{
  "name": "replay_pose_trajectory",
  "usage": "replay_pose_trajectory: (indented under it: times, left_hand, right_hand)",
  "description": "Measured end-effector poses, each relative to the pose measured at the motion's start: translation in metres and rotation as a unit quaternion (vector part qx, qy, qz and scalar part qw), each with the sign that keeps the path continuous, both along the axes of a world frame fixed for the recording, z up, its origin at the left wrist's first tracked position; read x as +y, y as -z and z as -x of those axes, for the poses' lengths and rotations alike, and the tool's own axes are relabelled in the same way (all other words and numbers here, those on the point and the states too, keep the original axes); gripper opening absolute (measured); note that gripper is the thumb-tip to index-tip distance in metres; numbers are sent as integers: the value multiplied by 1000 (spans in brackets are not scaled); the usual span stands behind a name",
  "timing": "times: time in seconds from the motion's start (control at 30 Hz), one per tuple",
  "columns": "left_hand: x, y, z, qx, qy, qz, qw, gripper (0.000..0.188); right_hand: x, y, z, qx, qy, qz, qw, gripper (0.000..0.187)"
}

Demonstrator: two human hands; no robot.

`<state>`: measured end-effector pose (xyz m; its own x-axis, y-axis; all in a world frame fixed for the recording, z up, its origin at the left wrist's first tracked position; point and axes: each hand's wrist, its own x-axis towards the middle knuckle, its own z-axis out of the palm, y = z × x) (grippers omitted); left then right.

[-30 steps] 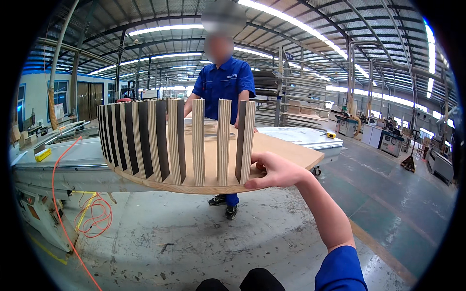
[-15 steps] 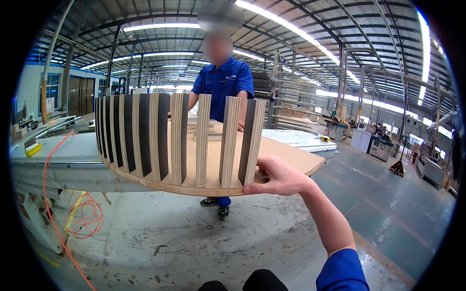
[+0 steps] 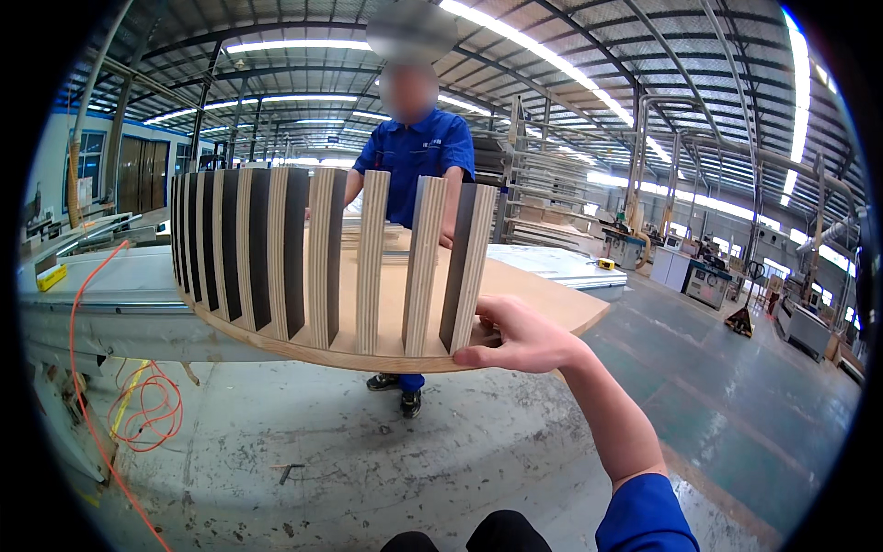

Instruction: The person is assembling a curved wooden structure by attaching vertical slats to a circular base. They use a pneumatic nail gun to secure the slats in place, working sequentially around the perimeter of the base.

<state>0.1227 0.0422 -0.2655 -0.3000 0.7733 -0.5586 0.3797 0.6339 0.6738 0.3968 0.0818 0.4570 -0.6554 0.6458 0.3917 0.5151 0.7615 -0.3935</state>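
1. So the slats (image 3: 372, 267) stand upright in a row along the curved edge of a board (image 3: 543, 299), gaps between them. My guess is they're set there so the row copies the curve.
2. The right hand (image 3: 529, 340) is at the foot of the end slat (image 3: 471, 267). Its fingers (image 3: 498, 311) are half curled with a gap to the thumb, which touches the board's rim. Can't tell if it's really pinching the slat or just steadying it. Holding low makes sense to me: that's where a tall thin piece would slip.
3. Left hand isn't in view, so no clue there.
4. Board lies on the counter (image 3: 120, 290), front edge sticking out past it, probably handy for getting a thumb on the rim.
5. Some flat strips (image 3: 395, 245) lie farther back on the board, partly hidden by the slats.
6. Co-worker (image 3: 414, 166) stands across, an arm reaching down by the board's far side.
7. Orange hose (image 3: 74, 342) hangs off the counter's left, clear of the slats.
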Motion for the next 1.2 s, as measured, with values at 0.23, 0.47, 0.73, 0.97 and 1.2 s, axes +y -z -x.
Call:
replay_pose_trajectory:
  times: [0.23, 0.47, 0.73, 0.97, 1.2]
  left_hand:
    - [3, -113, 10, -12, -119, -204, 972, 43]
    - [15, -394, 15, 213, -122, -603, 759, 38]
    - [-1, -576, -24, 361, -33, -834, 416, 41]
    - [20, -603, -35, 453, 15, -797, 399, 44]
    - [42, -588, -47, 428, -41, -811, 396, 45]
  right_hand:
    - [2, 13, 1, -3, 49, -101, 994, 52]
    - [-17, 13, -15, -56, 70, -204, 975, 52]
    - [-3, 51, -85, -37, 159, -341, 926, 45]
    - [16, 77, -85, 97, 120, -465, 872, 37]
    - [23, 83, -89, 159, 100, -457, 869, 33]
